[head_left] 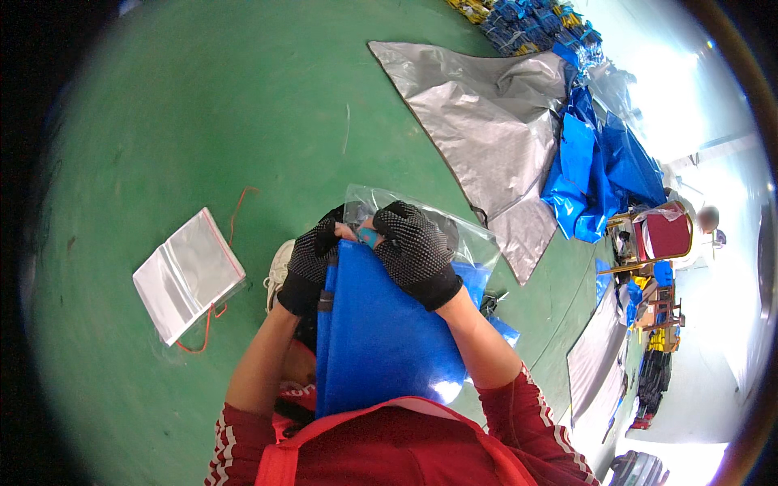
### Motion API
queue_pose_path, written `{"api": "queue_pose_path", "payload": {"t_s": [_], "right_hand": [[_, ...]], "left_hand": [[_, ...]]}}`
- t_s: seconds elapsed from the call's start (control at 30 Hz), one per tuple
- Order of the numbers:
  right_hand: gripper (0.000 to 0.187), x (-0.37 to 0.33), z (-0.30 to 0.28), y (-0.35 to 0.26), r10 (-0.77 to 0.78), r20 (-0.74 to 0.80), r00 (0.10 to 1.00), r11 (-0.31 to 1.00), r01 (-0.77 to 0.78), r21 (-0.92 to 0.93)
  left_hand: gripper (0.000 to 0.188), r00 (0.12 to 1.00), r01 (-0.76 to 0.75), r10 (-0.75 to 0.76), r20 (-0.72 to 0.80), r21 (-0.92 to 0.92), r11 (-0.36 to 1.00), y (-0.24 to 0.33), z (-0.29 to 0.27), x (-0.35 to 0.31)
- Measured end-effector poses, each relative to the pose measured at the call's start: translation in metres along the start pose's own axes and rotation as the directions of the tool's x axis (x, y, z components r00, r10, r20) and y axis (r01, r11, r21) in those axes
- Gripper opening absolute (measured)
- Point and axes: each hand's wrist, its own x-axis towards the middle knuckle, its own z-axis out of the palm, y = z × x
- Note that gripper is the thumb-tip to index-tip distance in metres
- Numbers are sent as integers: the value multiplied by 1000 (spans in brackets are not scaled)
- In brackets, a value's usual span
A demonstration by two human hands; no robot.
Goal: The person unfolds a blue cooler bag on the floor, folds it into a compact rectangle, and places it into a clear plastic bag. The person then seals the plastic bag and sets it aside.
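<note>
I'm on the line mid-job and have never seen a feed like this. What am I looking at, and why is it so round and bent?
It is one view from a wide fisheye camera worn on a person's head, looking down, so straight edges curve. The left hand and right hand, in black gloves, grip the top of a folded blue sheet at the mouth of a clear bag. On the green floor lie a stack of clear bags, a silver sheet and more blue sheets.
</note>
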Motion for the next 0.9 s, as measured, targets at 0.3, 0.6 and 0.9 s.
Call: {"api": "queue_pose_path", "payload": {"t_s": [0.3,0.6,0.9], "right_hand": [[25,5,-30,20,-49,26,998,998,50,-25],[18,19,-29,34,-7,293,956,972,75,-222],[19,20,-17,26,28,79,996,999,-25,-44]], "left_hand": [[26,996,83,-81,-48,35,996,14,10,5],[28,966,239,-235,-109,25,971,15,16,10],[24,994,112,-113,4,-150,982,9,7,27]]}}
